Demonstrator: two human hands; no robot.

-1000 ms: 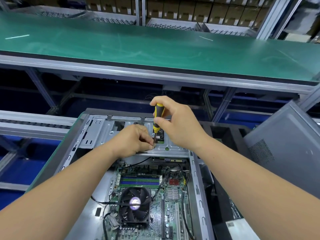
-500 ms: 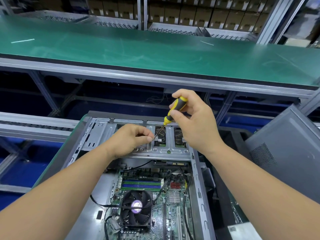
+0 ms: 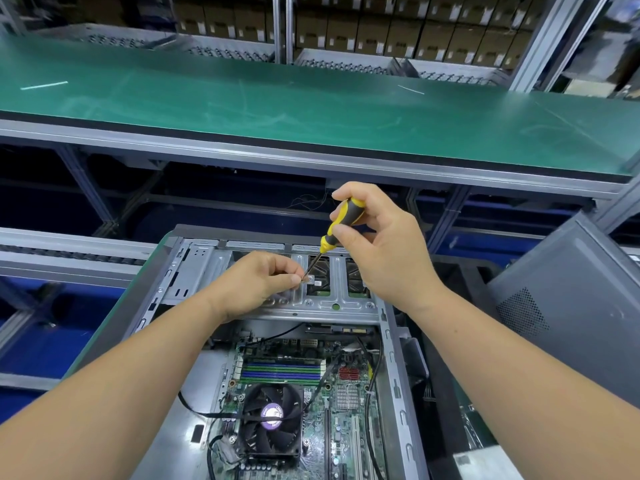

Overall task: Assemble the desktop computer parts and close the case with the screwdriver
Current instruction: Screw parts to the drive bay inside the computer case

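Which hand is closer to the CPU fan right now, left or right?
Left. The left hand rests on the drive bracket above the CPU fan; the right hand is higher and further right, gripping the screwdriver.

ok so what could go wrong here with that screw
The left hand pinches a tiny screw at the tip of the tilted yellow-and-black screwdriver, held by the right hand. The tip could slip off. A dropped screw might fall from the silver metal drive bracket onto the green motherboard below.
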